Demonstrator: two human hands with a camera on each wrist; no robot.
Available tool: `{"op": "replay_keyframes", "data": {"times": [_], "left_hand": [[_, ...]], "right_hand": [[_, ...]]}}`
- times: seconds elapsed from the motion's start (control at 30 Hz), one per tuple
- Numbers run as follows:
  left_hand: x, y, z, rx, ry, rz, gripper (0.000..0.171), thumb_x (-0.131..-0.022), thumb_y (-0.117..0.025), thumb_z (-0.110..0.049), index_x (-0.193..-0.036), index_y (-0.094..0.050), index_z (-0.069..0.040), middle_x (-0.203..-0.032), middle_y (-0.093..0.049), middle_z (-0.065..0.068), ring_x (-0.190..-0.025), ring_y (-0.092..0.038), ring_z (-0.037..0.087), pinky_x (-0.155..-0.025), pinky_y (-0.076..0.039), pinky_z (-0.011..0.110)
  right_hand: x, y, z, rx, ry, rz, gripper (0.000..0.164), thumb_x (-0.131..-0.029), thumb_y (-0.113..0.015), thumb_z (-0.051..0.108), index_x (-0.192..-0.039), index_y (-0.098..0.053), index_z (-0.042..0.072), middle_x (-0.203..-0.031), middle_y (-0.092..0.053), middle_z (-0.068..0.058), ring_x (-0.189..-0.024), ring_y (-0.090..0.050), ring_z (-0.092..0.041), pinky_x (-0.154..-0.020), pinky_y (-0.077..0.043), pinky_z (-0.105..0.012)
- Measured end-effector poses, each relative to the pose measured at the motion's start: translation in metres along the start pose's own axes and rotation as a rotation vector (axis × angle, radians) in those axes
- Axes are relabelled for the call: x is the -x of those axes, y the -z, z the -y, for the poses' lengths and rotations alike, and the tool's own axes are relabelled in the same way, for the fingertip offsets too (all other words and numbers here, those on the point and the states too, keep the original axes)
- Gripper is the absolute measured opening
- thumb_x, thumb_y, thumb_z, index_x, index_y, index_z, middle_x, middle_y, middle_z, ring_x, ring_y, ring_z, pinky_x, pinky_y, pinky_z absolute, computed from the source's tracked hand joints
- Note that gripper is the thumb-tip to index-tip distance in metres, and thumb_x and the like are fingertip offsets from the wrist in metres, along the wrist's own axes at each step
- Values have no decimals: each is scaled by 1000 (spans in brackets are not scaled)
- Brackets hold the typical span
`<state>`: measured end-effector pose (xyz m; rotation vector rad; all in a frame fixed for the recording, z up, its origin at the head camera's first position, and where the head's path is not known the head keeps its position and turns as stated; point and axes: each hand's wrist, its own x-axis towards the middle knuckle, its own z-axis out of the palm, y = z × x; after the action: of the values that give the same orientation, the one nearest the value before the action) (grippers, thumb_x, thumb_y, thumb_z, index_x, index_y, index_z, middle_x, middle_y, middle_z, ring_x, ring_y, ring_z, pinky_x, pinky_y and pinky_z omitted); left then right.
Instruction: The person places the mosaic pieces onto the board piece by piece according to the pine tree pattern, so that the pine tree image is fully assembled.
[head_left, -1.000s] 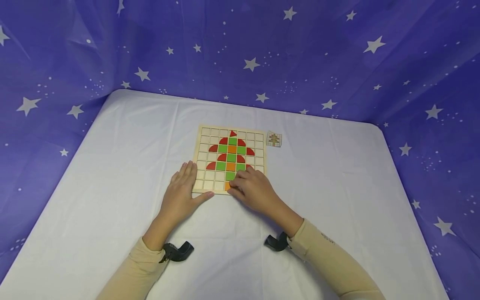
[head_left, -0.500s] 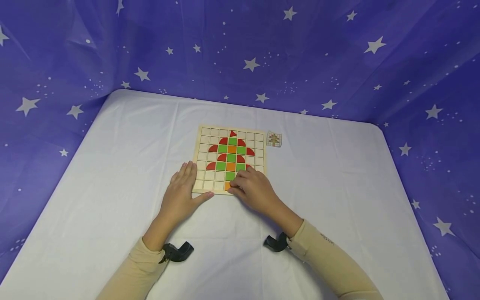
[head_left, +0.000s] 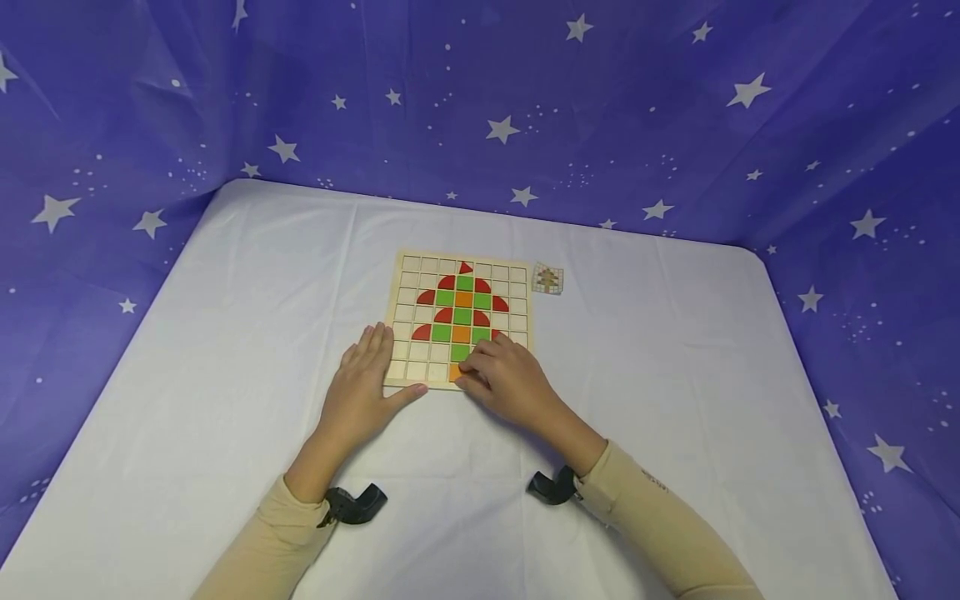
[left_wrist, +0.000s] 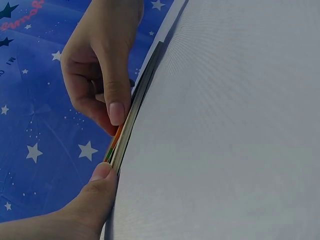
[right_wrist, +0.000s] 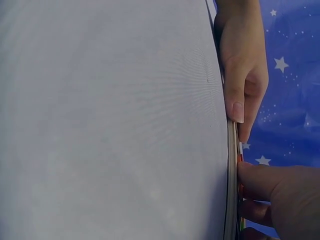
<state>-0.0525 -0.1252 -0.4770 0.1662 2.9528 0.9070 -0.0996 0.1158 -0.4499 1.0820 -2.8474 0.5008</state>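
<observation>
A wooden grid board (head_left: 419, 350) lies on the white table, bearing a tree pattern of red, green and orange pieces. My left hand (head_left: 357, 385) rests with straight fingers along its left edge, thumb at the front edge. At the bottom row, my right hand (head_left: 512, 379) has curled fingers and pinches an orange square tile (head_left: 454, 372). In the left wrist view this orange tile (left_wrist: 118, 132) shows below the right thumb, slightly tilted over the board's edge. The right fingers hide the board's lower right cells and part of a red piece (head_left: 496, 333).
A small picture card (head_left: 548, 279) with a tree on a grid lies just right of the board. White cloth (head_left: 675, 375) covers the table. A blue star-patterned curtain (head_left: 420, 142) stands along the back and sides. Black wrist devices (head_left: 358, 504) are strapped at both cuffs.
</observation>
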Motion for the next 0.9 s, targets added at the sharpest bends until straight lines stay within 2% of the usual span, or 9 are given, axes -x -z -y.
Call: {"op": "replay_keyframes", "data": {"times": [0.37, 0.9], "left_hand": [[0, 0, 0, 2, 0, -2, 107, -84, -70, -61, -157, -20, 0, -166, -16, 15, -155, -11, 33, -125, -14, 54], [0, 0, 0, -2, -3, -6, 107, -84, -69, -61, -157, -20, 1, -166, -17, 16, -155, -11, 33, -125, -14, 54]], "right_hand": [[1, 1, 2, 27, -11, 17, 21, -89, -74, 36, -103, -78, 20, -98, -72, 7, -88, -56, -13, -71, -46, -27], [4, 2, 0, -12, 1, -13, 18, -89, -74, 34, -100, -78, 20, -97, -70, 8, -88, -54, -11, -73, -47, -28]]}}
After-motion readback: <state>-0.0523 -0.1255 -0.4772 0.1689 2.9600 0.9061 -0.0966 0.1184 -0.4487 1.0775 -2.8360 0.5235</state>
